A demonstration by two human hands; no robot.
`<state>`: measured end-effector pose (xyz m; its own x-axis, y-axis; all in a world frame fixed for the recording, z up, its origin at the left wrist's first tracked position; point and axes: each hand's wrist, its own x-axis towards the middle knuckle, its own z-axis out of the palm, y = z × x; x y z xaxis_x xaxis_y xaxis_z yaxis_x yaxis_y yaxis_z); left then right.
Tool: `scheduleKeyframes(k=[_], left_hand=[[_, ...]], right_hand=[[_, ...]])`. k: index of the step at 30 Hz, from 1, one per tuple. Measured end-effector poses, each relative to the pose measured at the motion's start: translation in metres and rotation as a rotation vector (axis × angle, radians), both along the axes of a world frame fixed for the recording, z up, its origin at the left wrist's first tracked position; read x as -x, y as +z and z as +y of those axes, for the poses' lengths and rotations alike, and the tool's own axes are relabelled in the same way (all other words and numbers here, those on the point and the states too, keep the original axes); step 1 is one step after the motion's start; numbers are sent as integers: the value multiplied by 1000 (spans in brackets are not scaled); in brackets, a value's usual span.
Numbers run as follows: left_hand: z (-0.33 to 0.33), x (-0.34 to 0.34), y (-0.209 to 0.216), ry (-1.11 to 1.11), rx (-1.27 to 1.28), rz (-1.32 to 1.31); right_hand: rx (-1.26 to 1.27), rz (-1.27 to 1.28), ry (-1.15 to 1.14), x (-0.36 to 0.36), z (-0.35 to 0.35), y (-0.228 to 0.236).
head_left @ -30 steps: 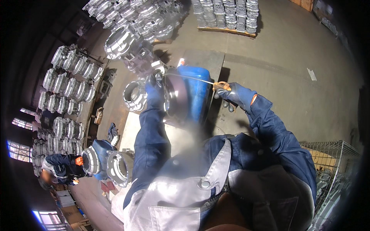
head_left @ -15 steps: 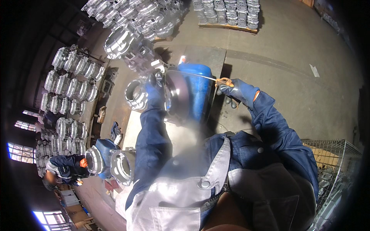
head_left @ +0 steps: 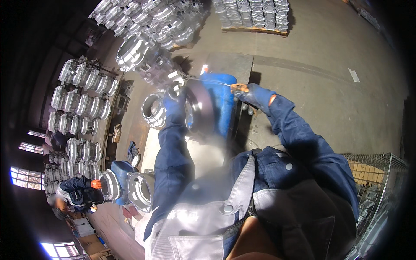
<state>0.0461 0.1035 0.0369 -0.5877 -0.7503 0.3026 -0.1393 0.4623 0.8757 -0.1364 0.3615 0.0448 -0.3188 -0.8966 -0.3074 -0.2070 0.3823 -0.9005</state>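
Note:
My right hand (head_left: 255, 96), in a dark blue glove, is closed round the orange handle (head_left: 238, 89) of a thin-shafted hand tool. Its slim metal shaft (head_left: 212, 81) runs leftward across a large round metal housing (head_left: 203, 108) with a dark, smooth wall. Curled at the left side of that housing, my gloved left hand (head_left: 174, 103) grips its edge; the fingertips are partly blurred. Against the housing's right side sits a blue plastic container (head_left: 224, 102). A smaller silver ring-shaped casting (head_left: 153, 110) stands just left of my left hand.
Silver castings (head_left: 149, 19) are piled at the far left, with stacked castings (head_left: 255, 13) on a pallet beyond. More rows (head_left: 82, 102) line the left. A co-worker (head_left: 78, 193) in orange gloves handles a round casting (head_left: 110, 184). A wire cage (head_left: 372, 173) stands at the near right.
My right hand has moved left with the orange-handled tool, bringing the handle over the blue container's edge. My left hand stays at the housing, slightly lower in the picture.

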Motion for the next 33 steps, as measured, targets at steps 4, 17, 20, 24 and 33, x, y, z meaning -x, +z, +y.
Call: scheduleKeyframes(k=[4, 17, 20, 24, 33], left_hand=[[-3, -2, 1, 10, 52, 23], [-23, 3, -18, 60, 105, -10], [-22, 3, -18, 65, 119, 17], [-19, 3, -14, 104, 138, -56], [-31, 3, -22, 72, 95, -69]], right_hand=[[-76, -48, -2, 7, -2, -14], [22, 90, -105, 33, -45, -99], [-38, -80, -233, 36, -43, -104], [-24, -50, -189, 34, -46, -108], [-40, -68, -189, 29, -44, -88]])
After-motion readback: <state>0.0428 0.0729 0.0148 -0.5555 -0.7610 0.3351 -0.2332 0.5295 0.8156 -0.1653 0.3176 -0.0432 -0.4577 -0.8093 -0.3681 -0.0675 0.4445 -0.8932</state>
